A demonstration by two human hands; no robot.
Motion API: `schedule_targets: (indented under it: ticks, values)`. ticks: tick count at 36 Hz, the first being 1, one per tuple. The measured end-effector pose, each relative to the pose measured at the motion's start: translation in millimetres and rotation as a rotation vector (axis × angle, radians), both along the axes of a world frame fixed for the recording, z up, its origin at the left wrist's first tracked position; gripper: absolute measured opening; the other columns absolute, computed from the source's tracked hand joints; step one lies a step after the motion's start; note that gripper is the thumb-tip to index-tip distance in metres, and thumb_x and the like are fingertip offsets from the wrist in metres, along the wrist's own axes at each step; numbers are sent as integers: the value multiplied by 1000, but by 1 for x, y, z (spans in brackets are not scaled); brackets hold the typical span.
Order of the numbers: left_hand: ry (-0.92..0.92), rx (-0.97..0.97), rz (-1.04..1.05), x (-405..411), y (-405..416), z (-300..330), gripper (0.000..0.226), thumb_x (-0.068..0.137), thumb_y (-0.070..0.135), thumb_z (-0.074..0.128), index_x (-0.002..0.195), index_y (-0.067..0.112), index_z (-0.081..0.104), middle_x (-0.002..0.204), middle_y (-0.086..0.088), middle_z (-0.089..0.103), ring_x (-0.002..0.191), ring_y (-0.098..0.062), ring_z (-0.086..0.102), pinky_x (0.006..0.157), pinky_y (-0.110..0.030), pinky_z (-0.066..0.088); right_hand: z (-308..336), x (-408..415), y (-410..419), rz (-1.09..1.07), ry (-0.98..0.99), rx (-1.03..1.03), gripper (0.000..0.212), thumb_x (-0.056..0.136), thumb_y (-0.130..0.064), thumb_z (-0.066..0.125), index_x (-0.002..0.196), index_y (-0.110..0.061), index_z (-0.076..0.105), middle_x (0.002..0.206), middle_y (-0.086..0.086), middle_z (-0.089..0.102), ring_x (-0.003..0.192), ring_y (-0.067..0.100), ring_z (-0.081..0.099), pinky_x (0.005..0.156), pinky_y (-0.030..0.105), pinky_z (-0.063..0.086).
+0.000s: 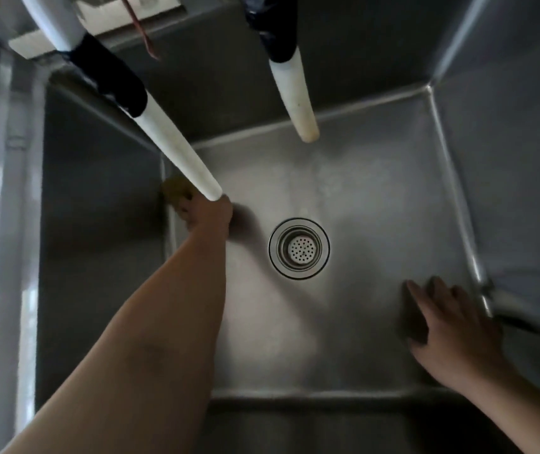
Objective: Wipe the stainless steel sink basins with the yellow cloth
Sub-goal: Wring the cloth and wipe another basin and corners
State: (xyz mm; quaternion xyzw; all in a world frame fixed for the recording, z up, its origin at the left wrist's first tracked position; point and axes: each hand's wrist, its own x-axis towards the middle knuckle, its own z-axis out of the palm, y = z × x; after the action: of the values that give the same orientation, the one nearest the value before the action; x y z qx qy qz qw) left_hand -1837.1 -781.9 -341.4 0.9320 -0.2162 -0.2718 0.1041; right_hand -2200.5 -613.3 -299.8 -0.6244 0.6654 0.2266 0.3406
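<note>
Stainless steel sink basin [376, 198] seen from straight above, deep, dull grey, walls rising on every side. At far left, a pale vertical pipe [13, 224] outside the basin wall. Over the left wall, a white hose [177, 149] with a black wrapped section, slanting down toward the basin's left edge, its tip just above the left hand [208, 213]. Left arm stretched from the lower left deep into the basin, fingers curled around the yellow cloth [175, 190], pressed into the floor's left edge where it met the wall; cloth mostly hidden behind hose and hand. A second white hose [298, 103] hanging from the top centre, its stained tip above the back of the floor. Round drain strainer [299, 248] with a perforated centre near the middle of the floor, apart from both hands. Right hand [452, 329] at lower right, fingers spread and empty, palm down, lying at the basin's right corner edge.
</note>
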Motion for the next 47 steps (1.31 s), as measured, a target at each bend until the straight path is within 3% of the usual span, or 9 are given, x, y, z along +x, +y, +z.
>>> schedule_targets:
  ticks: [5, 12, 18, 21, 26, 31, 37, 42, 47]
  values:
    - [-21, -68, -379, -41, -56, 7, 63, 97, 20, 47, 155, 21, 24, 160, -12, 14, 146, -36, 19, 117, -45, 23, -4, -3, 5, -39, -33, 20, 91, 83, -52, 56, 152, -44, -3, 164, -8, -9, 151, 24, -1, 120, 46, 19]
    - [-164, -84, -686, -102, -64, -2, 62, 93, 14, 51, 150, 24, 30, 156, -4, 25, 144, -33, 21, 115, -48, 24, -2, -1, 1, -91, -81, 21, 95, 83, -45, 59, 152, -43, -5, 163, -9, -10, 151, 24, -5, 116, 43, 29]
    - [-153, -136, -1180, -141, -27, -1, 61, 89, 8, 47, 143, 36, 42, 146, 6, 39, 135, -28, 31, 102, -45, 34, 0, -7, 0, -132, -133, 41, 92, 85, -39, 61, 154, -42, 1, 164, -12, -7, 152, 20, -3, 116, 41, 26]
    - [-280, -72, -1298, -140, 3, 2, 60, 92, 9, 45, 145, 34, 37, 145, 3, 39, 131, -33, 35, 98, -49, 39, 2, -14, -3, -147, -160, 50, 89, 86, -38, 61, 155, -39, 5, 164, -9, 7, 151, 18, 9, 118, 38, 23]
    - [-255, 51, -1431, -134, 48, 13, 61, 92, 9, 48, 145, 33, 33, 143, 4, 38, 124, -35, 40, 95, -50, 43, 20, -27, -3, -222, -199, 29, 90, 79, -34, 64, 155, -35, 16, 154, -4, 37, 140, 20, 35, 109, 40, 39]
    - [-2, 241, -1401, -133, 87, 38, 59, 93, 9, 48, 147, 30, 35, 150, 0, 35, 128, -35, 41, 100, -49, 44, 58, -32, 6, -228, -194, 55, 84, 85, -32, 64, 155, -32, 18, 155, 0, 35, 141, 24, 34, 111, 37, 36]
    - [217, 254, -1084, -129, 122, 79, 57, 87, 3, 53, 140, 24, 51, 146, -5, 49, 131, -28, 50, 106, -35, 42, 104, -30, 28, -218, -252, 61, 80, 86, -36, 62, 154, -32, 20, 158, -2, 30, 145, 22, 28, 114, 42, 34]
    - [333, 203, -976, -133, 150, 142, 46, 88, 6, 55, 130, 23, 61, 114, -9, 66, 91, -27, 64, 68, -26, 48, 151, -29, 51, -266, -387, 28, 78, 86, -31, 65, 154, -28, 25, 159, 0, 29, 145, 19, 30, 117, 32, 28]
    - [576, 168, -980, -147, 185, 225, 56, 79, -7, 61, 127, 22, 63, 120, -5, 66, 104, -20, 62, 85, -26, 47, 208, -36, 69, -269, -583, -42, 83, 84, -29, 72, 153, -33, 26, 160, -5, 24, 145, 14, 27, 118, 32, 25]
